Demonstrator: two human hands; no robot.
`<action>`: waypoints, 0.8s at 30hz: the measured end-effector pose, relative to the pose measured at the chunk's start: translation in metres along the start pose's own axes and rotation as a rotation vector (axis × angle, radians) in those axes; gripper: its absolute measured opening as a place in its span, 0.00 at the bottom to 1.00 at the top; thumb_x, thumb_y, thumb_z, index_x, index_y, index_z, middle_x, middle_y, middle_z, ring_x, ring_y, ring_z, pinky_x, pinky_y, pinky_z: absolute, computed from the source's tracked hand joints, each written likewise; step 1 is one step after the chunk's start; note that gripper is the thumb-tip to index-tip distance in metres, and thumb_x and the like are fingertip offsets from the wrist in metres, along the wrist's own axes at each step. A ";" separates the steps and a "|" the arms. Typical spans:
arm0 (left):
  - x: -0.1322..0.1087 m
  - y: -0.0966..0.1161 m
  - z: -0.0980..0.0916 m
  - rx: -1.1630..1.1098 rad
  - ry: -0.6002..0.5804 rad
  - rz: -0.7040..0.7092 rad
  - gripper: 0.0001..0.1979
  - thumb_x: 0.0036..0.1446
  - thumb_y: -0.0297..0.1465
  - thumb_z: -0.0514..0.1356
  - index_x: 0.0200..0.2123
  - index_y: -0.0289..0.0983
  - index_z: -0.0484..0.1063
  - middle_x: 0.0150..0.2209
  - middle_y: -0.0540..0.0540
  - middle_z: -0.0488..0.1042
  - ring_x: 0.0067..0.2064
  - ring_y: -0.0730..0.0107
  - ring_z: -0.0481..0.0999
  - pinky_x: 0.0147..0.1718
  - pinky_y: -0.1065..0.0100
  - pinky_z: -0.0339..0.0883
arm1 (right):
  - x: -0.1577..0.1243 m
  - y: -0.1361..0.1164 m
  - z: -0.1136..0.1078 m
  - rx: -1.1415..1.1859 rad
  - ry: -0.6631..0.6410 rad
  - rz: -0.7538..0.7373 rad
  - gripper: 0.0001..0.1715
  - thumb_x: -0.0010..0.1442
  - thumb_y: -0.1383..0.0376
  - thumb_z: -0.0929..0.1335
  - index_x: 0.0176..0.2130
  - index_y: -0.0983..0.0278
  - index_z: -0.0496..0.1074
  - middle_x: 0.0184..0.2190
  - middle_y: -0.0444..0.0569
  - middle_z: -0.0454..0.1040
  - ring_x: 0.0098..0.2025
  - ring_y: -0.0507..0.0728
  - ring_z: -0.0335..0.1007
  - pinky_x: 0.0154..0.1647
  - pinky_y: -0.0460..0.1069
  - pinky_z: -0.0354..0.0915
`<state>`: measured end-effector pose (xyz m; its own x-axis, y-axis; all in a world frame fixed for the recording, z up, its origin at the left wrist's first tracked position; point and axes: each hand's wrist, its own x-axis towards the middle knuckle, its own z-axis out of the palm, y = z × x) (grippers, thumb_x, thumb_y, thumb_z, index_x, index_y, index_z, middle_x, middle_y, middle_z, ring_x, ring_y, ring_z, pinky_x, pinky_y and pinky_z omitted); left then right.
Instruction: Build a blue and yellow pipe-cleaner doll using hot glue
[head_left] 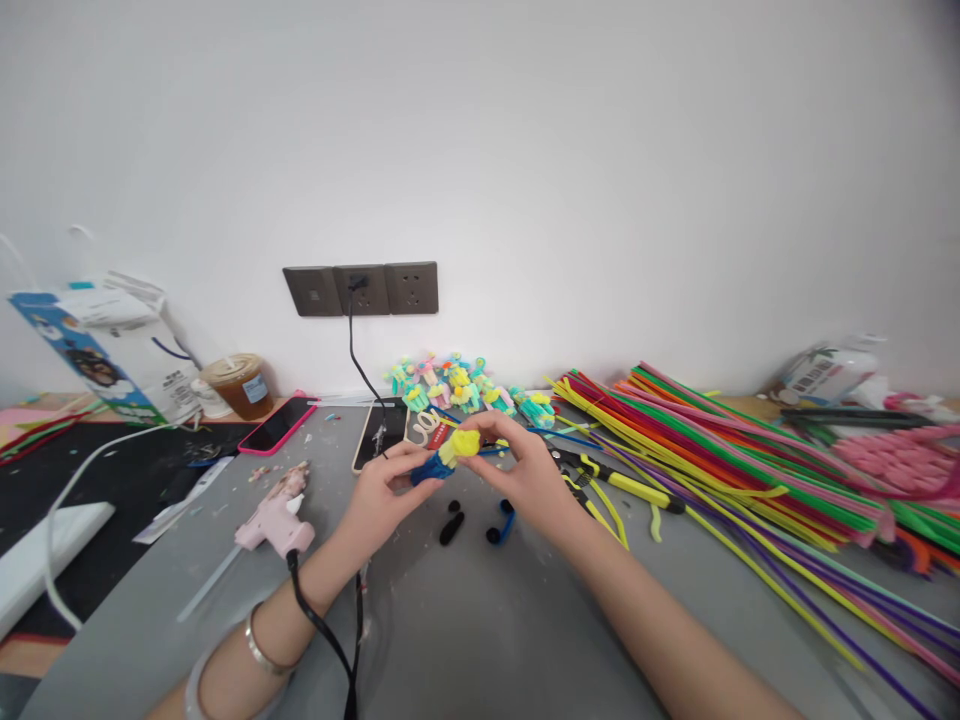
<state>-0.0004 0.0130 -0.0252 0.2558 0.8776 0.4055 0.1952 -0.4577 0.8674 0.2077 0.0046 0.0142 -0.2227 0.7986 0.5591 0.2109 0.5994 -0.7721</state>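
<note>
Above the middle of the grey table, both hands hold a small blue and yellow pipe-cleaner figure point(448, 455). My left hand point(390, 487) is closed around its blue lower part. The fingers of my right hand point(517, 458) pinch its yellow top; the fingertips partly cover it. Just below the hands lie black pipe-cleaner pieces point(451, 525) and a blue coiled piece with black ends point(502, 524). To the right of my right hand are yellow-handled pliers point(630, 487). Beyond the hands stands a cluster of small pastel pipe-cleaner figures point(457, 383).
A pink glue gun point(276, 520) lies left, its black cord passing by my left forearm. Bundles of coloured pipe cleaners point(735, 460) spread across the right side. Phones point(279, 425), a drink cup point(241, 387) and a carton point(112, 350) stand or lie at the back left.
</note>
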 end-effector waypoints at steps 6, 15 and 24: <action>0.000 0.002 0.001 0.011 0.011 -0.002 0.11 0.52 0.32 0.69 0.40 0.37 0.83 0.40 0.40 0.78 0.43 0.62 0.77 0.40 0.66 0.73 | 0.001 0.000 0.000 0.009 -0.003 -0.003 0.07 0.60 0.66 0.69 0.41 0.60 0.71 0.37 0.48 0.76 0.38 0.56 0.72 0.42 0.51 0.70; 0.000 0.001 0.001 0.004 0.007 0.001 0.11 0.52 0.32 0.69 0.40 0.37 0.83 0.40 0.41 0.78 0.42 0.63 0.77 0.39 0.67 0.73 | 0.001 0.000 0.000 -0.003 -0.001 -0.010 0.07 0.60 0.66 0.69 0.41 0.60 0.71 0.37 0.48 0.76 0.38 0.56 0.72 0.42 0.51 0.69; -0.001 0.002 0.000 0.020 -0.006 0.004 0.11 0.53 0.31 0.68 0.41 0.38 0.83 0.40 0.41 0.77 0.43 0.63 0.76 0.39 0.68 0.72 | 0.001 0.000 -0.001 0.009 -0.009 -0.004 0.08 0.60 0.67 0.69 0.41 0.60 0.70 0.37 0.48 0.75 0.38 0.56 0.71 0.42 0.51 0.68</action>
<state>0.0001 0.0115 -0.0239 0.2618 0.8751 0.4071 0.2131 -0.4638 0.8599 0.2081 0.0051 0.0153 -0.2322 0.7955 0.5597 0.2011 0.6023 -0.7725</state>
